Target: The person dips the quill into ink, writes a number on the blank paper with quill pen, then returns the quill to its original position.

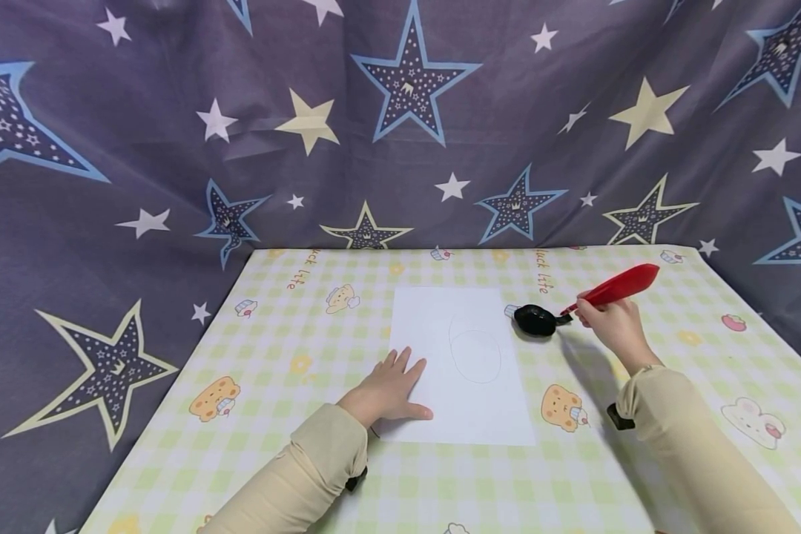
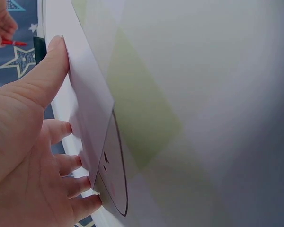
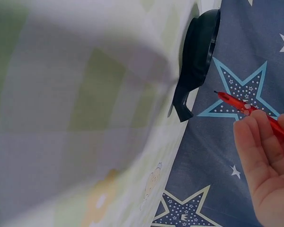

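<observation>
My left hand (image 1: pixel 389 387) lies with fingers spread on the left edge of a white sheet of paper (image 1: pixel 467 415); in the left wrist view the thumb and fingertips press the paper (image 2: pixel 87 94). Thin lines on the sheet form an oval and a curve above it. My right hand (image 1: pixel 617 330) pinches a red feather-shaped pen (image 1: pixel 624 285), its fine dark tip pointing left. Just left of that tip sits a black rounded object (image 1: pixel 535 321) with a short stub. From the side, the right wrist view shows the black object (image 3: pixel 199 52) lying on the table near the pen (image 3: pixel 234 101).
A green and white checked cloth (image 1: pixel 274 356) with cartoon bears and cupcakes covers the table. Behind and beside it hangs a dark curtain (image 1: pixel 400 178) printed with stars. Dark straps sit around both wrists under beige sleeves (image 1: pixel 694 445).
</observation>
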`<state>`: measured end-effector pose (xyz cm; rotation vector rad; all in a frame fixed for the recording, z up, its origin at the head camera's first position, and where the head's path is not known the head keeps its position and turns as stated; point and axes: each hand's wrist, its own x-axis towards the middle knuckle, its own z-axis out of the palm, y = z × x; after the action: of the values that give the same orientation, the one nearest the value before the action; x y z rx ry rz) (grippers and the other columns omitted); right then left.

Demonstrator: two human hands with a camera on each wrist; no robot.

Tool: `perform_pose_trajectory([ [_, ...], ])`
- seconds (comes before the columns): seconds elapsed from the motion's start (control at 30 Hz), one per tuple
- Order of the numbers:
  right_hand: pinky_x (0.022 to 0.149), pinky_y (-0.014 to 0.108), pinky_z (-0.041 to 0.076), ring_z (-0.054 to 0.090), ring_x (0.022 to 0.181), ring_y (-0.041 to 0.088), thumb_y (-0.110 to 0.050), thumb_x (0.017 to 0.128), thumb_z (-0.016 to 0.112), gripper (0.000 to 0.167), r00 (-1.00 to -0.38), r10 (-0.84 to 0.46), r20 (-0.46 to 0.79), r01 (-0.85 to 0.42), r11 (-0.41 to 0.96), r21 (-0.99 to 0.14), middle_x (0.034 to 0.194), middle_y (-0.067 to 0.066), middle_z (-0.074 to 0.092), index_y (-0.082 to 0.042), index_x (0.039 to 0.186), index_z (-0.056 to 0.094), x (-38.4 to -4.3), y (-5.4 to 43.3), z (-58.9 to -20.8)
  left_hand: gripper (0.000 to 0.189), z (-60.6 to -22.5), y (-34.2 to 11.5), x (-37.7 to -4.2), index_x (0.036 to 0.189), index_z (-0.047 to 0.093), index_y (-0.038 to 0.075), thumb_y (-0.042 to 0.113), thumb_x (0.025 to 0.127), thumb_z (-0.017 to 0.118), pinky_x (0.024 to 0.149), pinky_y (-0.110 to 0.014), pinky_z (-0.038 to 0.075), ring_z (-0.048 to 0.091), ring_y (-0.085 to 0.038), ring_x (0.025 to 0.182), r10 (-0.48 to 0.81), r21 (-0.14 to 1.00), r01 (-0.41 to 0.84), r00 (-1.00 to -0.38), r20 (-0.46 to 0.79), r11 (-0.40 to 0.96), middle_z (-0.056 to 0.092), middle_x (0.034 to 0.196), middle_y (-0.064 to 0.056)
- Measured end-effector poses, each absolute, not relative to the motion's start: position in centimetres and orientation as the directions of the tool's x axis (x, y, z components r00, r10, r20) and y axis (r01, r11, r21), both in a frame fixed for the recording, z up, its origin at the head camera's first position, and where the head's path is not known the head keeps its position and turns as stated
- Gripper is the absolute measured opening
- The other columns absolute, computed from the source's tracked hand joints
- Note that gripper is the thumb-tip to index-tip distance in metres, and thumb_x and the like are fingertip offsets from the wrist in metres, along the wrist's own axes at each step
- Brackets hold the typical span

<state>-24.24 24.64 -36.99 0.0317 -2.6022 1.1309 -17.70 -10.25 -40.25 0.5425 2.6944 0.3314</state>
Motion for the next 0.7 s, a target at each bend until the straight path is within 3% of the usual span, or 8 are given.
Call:
perform_pose_trajectory([
  [0.33, 0.060, 0.018, 0.051, 0.061, 0.064, 0.006, -0.008, 0.090, 0.054, 0.027, -0.968, 0.065, 0.241, -0.171, 0.531, -0.830, 0.084, 0.020, 0.064, 0.012, 0.109, 0.060, -24.1, 25.1, -37.7, 0.087, -40.4, -10.2, -17.7, 0.146, 0.027, 0.009, 0.051, 0.079, 0.065, 0.107, -0.048, 0.014, 0.008, -0.037, 0.136, 0.412, 0.289, 0.328, -0.858, -0.307, 0.899, 0.012, 0.150, -0.019],
  [0.57, 0.058, 0.018, 0.050, 0.059, 0.063, 0.003, -0.001, 0.088, 0.054, 0.024, -0.953, -0.006, 0.304, -0.266, 0.500, -0.824, 0.076, 0.001, 0.063, 0.014, 0.105, 0.060, -24.4, 25.5, -38.6, 0.087, -40.3, -10.2, -17.7, 0.146, 0.027, 0.009, 0.052, 0.079, 0.064, 0.107, -0.048, 0.015, 0.008, -0.037, 0.136, 0.414, 0.280, 0.335, -0.858, -0.304, 0.900, 0.012, 0.150, -0.019],
  [0.7, 0.056, 0.016, 0.048, 0.057, 0.061, 0.003, 0.001, 0.087, 0.055, 0.020, -0.946, -0.018, 0.323, -0.290, 0.489, -0.823, 0.074, -0.002, 0.062, 0.014, 0.102, 0.060, -24.3, 25.5, -38.7, 0.087, -40.3, -10.2, -17.7, 0.146, 0.027, 0.009, 0.052, 0.079, 0.064, 0.107, -0.049, 0.015, 0.008, -0.037, 0.136, 0.415, 0.282, 0.336, -0.858, -0.303, 0.899, 0.012, 0.150, -0.019],
])
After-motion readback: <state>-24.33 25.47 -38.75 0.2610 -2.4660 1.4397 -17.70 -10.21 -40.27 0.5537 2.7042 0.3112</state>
